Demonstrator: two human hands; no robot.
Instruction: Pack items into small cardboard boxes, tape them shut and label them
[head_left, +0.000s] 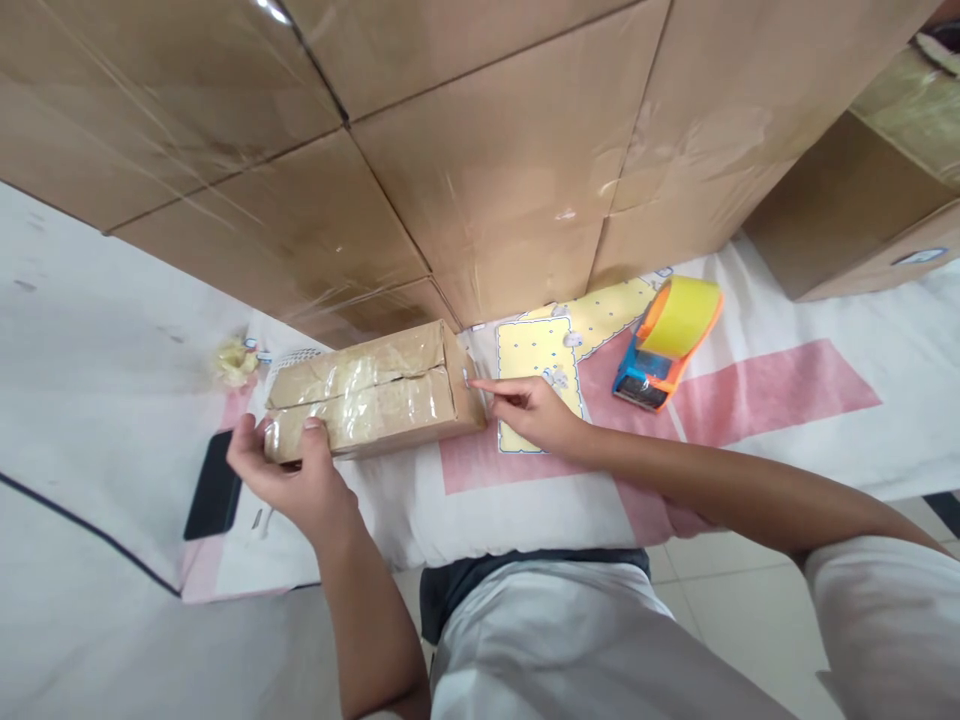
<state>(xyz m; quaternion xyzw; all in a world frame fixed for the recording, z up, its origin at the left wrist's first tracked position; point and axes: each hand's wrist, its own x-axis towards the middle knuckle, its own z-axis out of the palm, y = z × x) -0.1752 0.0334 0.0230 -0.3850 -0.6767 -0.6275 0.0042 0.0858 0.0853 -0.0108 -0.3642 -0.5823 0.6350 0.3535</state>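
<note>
A small cardboard box (371, 390), its top seam covered in clear tape, lies left of centre in the frame on a white-and-pink cloth (750, 400) over what looks like a bed or padded surface rather than a desk. The left hand (289, 470) clamps the box's near-left end, thumb on top and fingers curled under, apparently to steady it. The right hand (532, 410) is mostly closed, with its index finger stretched to touch the box's right end, seemingly pressing tape flat; it holds nothing. An orange-and-blue tape dispenser (664, 345) with a yellow roll rests right of centre, near a yellow dotted sheet (536, 350). A dark phone (214, 485) sits lower left. Large cardboard cartons (487, 150) fill the upper frame.
</note>
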